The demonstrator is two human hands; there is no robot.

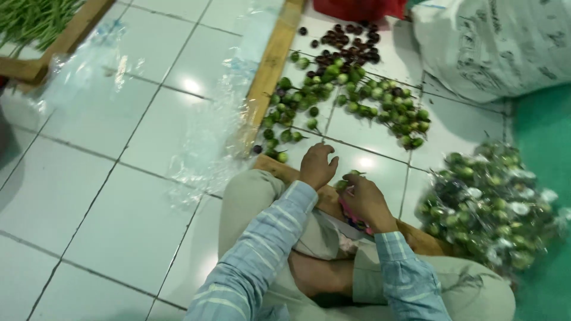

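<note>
The floor (119, 178) is white tile, with a green mat (544, 137) on the right. Wooden boards (270, 65) frame a spot where small green round fruits (357, 98) lie loose, with dark ones (348, 44) farther back. A big white sack (493, 41) sits far right. Near right, clear bags of the fruits (493, 205) are piled. Clear plastic sheets (208, 137) lie on the left. The left hand (317, 165) rests curled on the near board, holding nothing. The right hand (366, 201) grips one green fruit (344, 183) and pink bands (351, 215).
</note>
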